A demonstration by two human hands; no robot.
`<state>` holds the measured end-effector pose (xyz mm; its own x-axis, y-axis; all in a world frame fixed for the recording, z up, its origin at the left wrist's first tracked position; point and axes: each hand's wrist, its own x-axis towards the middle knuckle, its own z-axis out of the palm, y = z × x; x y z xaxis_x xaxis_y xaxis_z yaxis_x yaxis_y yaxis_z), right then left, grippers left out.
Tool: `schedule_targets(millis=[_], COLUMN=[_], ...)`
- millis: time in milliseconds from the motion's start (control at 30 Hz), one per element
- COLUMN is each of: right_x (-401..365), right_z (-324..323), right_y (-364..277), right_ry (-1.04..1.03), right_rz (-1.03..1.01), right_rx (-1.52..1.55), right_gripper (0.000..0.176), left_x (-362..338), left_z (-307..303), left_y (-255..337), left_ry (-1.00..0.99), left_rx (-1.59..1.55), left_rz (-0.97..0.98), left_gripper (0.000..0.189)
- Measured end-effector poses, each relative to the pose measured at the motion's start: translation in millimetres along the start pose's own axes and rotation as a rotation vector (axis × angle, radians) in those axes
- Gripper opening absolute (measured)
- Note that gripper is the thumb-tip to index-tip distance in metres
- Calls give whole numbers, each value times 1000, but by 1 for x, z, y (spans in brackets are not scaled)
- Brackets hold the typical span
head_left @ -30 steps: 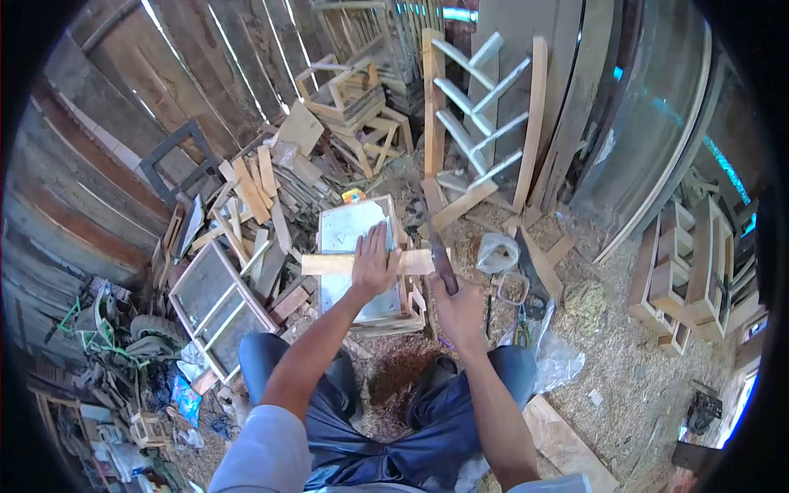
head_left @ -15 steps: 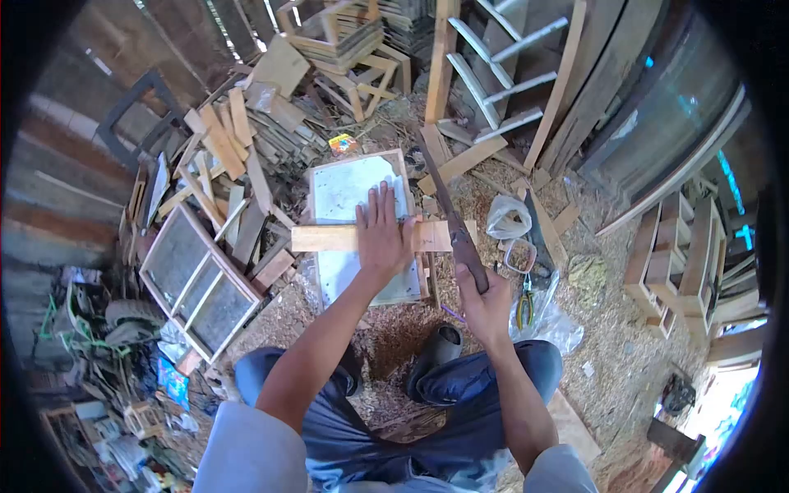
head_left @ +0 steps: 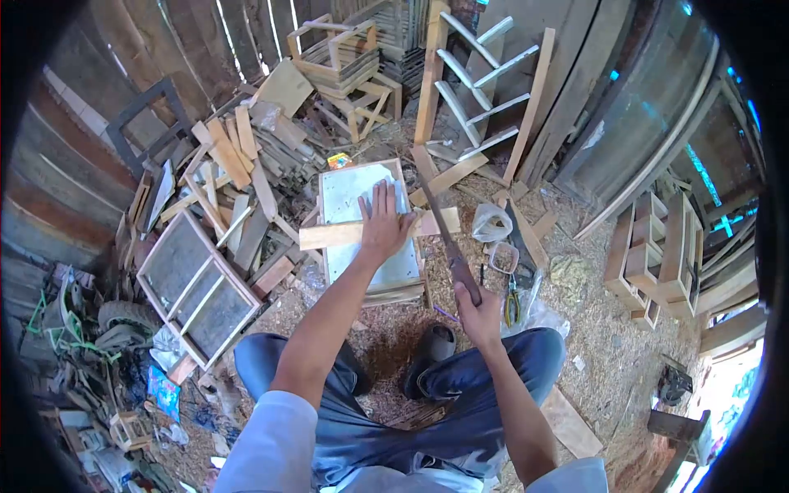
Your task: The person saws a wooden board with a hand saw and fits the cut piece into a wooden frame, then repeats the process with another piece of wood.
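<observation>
My left hand [head_left: 383, 228] lies flat, fingers spread, on a narrow wooden board [head_left: 327, 237], pressing it across a low wood-framed work surface with a white top [head_left: 343, 187]. My right hand [head_left: 479, 316] is wrapped round the brown handle of a handsaw [head_left: 448, 234]. Its long dark blade points away from me and crosses the board to the right of my left hand, just past the surface's right edge. The board's right end sticks out beyond the blade.
Right of the saw lie yellow-handled pliers [head_left: 513, 306], a clear plastic tub [head_left: 503, 258] and a plastic bag [head_left: 491, 223]. Scrap wood [head_left: 226, 152] is piled at the left, by a framed panel [head_left: 197, 287]. Wooden drawer-like frames [head_left: 657, 255] stand far right. Shavings cover the floor.
The view has shifted slightly. My left hand stays flat on the board, and my right hand keeps its grip on the saw, whose blade still crosses the board.
</observation>
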<state>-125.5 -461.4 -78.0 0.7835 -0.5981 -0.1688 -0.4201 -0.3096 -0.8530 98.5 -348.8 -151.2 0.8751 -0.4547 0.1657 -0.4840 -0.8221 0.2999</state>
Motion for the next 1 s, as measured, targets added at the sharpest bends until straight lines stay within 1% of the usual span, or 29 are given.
schedule_targets(millis=[67, 100, 133, 200, 233, 300, 333, 400, 467, 533, 633, 667, 733, 767, 833, 933, 1000], right_x=[1, 1, 0, -7, -8, -11, -12, -8, -10, -18, -35, -35, -32, -31, -27, -56, -52], right_z=[0, -1, -1, 0, 2, 13, 19, 26, 34, 32, 32, 33, 39, 42, 49, 42, 44], right_y=[1, -3, -11, -19, -17, -22, -26, -30, -28, -41, -45, -41, -30, -29, -31, -39, -38], right_ry=[29, 25, 22, 54, 61, 88, 84, 92, 79, 81, 73, 74, 42, 40, 10, 61, 62], right_rz=[-9, 25, 59, 50, 35, -25, -14, -25, -53, -144, -192, -190, -105, -101, -81, -30, -34], right_rx=[-4, 33, 71, 26, 48, 92, 96, 5, 2, -26, -2, -2, -13, -11, 35, 69, 34], right_gripper=[44, 46, 47, 48, 48, 50, 50, 50, 48, 46, 43, 43, 45, 45, 42, 40, 41], left_x=[6, 8, 10, 6, 7, 10, 8, 10, 8, 10, 11, 11, 12, 11, 13, 13, 12], left_z=[-1, 2, -5, -13, -8, -5, -2, 4, 4, 3, -3, -4, -4, -4, -5, -4, -3], left_y=[-7, -6, -2, -1, -8, -10, -9, -8, -7, -5, -2, -1, -2, -2, -1, 0, -1], left_ry=[-56, -67, -68, -102, -81, -69, -57, -58, -51, -67, -81, -83, -119, -123, -131, -127, -121], left_rx=[-104, -140, -148, -125, -156, -159, -169, -148, -119, -75, -52, -52, -60, -58, -76, -64, -60], left_rz=[205, 148, 155, 143, 170, 168, 164, 124, 98, 70, 69, 71, 61, 61, 46, 51, 51], left_gripper=[69, 67, 67, 68, 72, 73, 73, 73, 74, 73, 72, 72, 72, 72, 72, 72, 72])
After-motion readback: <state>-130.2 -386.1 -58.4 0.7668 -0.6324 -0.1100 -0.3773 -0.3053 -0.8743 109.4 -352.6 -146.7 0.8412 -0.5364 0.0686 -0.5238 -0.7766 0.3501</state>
